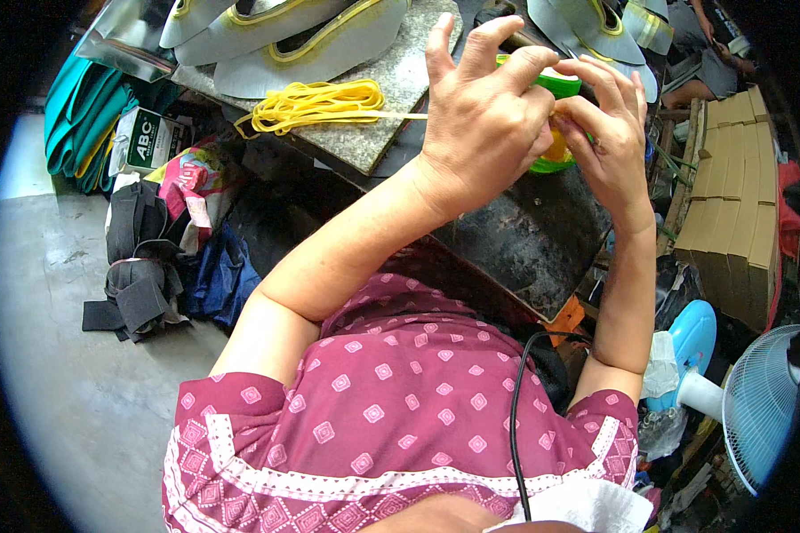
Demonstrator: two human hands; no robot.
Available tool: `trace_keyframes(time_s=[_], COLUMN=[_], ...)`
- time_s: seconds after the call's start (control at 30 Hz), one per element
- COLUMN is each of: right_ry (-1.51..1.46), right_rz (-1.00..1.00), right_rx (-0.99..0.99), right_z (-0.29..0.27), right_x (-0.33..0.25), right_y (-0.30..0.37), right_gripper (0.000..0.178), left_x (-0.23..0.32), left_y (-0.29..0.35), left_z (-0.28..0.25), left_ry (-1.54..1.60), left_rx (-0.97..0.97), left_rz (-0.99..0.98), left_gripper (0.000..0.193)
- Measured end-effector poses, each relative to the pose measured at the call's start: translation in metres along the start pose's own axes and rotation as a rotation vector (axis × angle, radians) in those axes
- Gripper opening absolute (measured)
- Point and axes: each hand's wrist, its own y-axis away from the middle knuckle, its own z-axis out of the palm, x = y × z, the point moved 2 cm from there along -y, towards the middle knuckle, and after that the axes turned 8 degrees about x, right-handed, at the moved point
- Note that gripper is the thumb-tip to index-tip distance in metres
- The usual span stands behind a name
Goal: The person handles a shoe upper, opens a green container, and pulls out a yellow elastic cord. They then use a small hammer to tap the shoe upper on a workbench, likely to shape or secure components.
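My left hand (489, 111) is raised over the worktable, its outer fingers lifted and its thumb and index pinched together. A yellow strip runs into this hand from a loose yellow bundle (320, 105) on the grey board (373, 147). Close beside it, my right hand (606, 133) is curled, thumb and index brought together near the left fingertips. What the right fingers hold is hidden. Behind both hands stands a bright green container (556, 164), mostly covered, with something yellow-orange showing at it.
Grey shoe-upper pieces with yellow edging (316, 53) lie at the far left, more (587, 31) at the far right. Dark fabric strips (142, 280) and a small box (147, 142) sit left. Cardboard pieces (729, 195) and a fan (764, 409) stand right.
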Motion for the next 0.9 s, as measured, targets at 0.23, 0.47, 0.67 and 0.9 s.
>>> trace_keyframes(time_s=[0.23,0.47,0.67,0.9], right_ry=[0.003,0.026,0.017,0.073], right_rz=[-0.018,-0.009,0.011,-0.042], right_rx=[-0.038,-0.050,-0.011,-0.029], right_z=[0.006,0.008,0.002,-0.007], right_x=[0.004,0.009,0.010,0.001], right_y=[0.005,0.008,0.006,0.002], right_gripper=[0.008,0.008,0.009,0.013], left_x=[-0.045,-0.126,-0.112,-0.003], left_y=[-0.009,0.027,0.022,0.012], left_z=[-0.062,-0.153,-0.131,-0.003], left_ry=[-0.189,-0.635,-0.590,-0.026], left_rx=[0.107,-0.020,0.009,0.078], left_rz=[-0.025,-0.283,-0.200,0.108], left_gripper=[0.011,0.005,0.027,0.010])
